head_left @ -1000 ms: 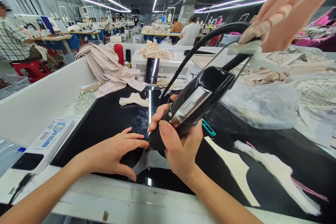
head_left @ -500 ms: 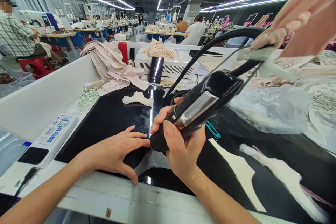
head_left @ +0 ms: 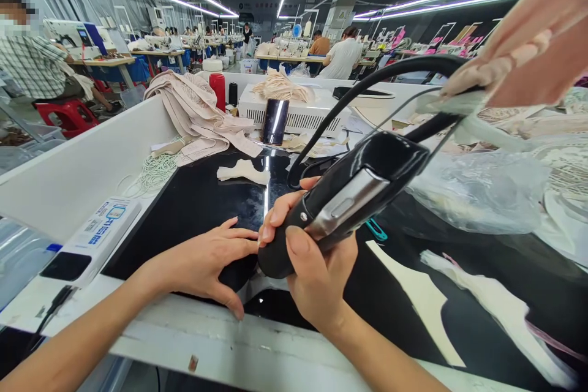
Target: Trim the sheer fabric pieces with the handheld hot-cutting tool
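Observation:
My right hand [head_left: 321, 251] is wrapped round a black corded hand tool [head_left: 353, 187] with a silver lever on its side. The tool slants up to the right, its rounded lower end close to the glossy black work surface [head_left: 193, 214]. My left hand [head_left: 211, 263] lies with fingers spread on that surface, its fingertips beside the tool's lower end. A thin greyish piece [head_left: 264, 283] shows partly between my hands; what it is I cannot tell. The tool's working face is hidden. On the right lie a cream cut piece [head_left: 418, 297] and a whitish fabric strip [head_left: 487, 297].
A thick black cable [head_left: 367, 82] loops up to hanging cloth [head_left: 528, 67]. Beyond my hands are a small cream piece [head_left: 243, 171], a phone [head_left: 274, 122] and heaped beige fabric [head_left: 193, 110]. A plastic bag [head_left: 482, 190] lies right; a white box-shaped device [head_left: 98, 233] lies left.
The view has shifted slightly. My right hand still grips the tool, whose lower end sits a little nearer my left fingertips. My left hand stays spread in nearly the same place.

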{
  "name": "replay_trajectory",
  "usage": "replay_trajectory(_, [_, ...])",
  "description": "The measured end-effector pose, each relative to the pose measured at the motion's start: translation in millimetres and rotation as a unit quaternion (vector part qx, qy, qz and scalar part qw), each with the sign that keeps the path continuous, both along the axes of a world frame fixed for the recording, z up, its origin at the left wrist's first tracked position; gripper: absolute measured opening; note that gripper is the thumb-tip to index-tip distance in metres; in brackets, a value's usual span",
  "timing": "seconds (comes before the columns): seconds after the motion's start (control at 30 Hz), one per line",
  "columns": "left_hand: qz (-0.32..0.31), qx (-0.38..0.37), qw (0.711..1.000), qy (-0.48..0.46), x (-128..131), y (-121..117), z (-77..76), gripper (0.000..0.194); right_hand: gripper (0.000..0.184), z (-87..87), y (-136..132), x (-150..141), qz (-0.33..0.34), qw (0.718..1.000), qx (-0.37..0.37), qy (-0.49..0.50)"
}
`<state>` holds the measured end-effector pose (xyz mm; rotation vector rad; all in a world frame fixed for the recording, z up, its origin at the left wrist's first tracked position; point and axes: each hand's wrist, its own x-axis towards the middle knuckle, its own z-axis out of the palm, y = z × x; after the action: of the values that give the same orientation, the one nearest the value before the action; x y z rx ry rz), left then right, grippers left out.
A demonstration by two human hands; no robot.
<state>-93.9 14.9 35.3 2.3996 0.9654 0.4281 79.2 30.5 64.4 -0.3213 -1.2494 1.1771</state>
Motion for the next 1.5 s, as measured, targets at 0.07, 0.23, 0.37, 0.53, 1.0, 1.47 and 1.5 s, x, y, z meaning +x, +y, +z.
replay_trajectory(0.07, [0.006,-0.001,1.000,0.006,1,0,0.9,0.082,0.029,-0.5,-3,-1,0.015,1.000,0.002,0.002])
replay_trajectory(0.23, [0.021,-0.002,1.000,0.012,3,-1,4.6,0.079,0.026,-3.4,-10,-3,0.022,1.000,0.003,-0.012])
replay_trajectory(0.37, [0.024,0.000,1.000,0.002,1,-2,1.3,0.085,0.028,-2.5,-9,-2,0.015,1.000,-0.008,-0.023])
replay_trajectory(0.53, [0.023,0.036,0.999,-0.007,-4,-6,-2.6,0.038,0.035,12.5,2,10,0.016,1.000,0.003,-0.007])
replay_trajectory(1.0, [0.188,0.248,0.950,0.026,-7,5,-22.8,0.022,0.036,32.1,25,36,-0.166,0.982,0.011,-0.093])
replay_trajectory(1.47, [0.230,0.105,0.967,0.035,54,-10,-19.4,0.047,0.030,13.3,37,25,-0.152,0.987,0.022,-0.051])
replay_trajectory(1.5, [0.232,0.104,0.967,0.036,55,-11,-20.4,0.048,0.030,12.5,37,24,-0.153,0.987,0.023,-0.052])
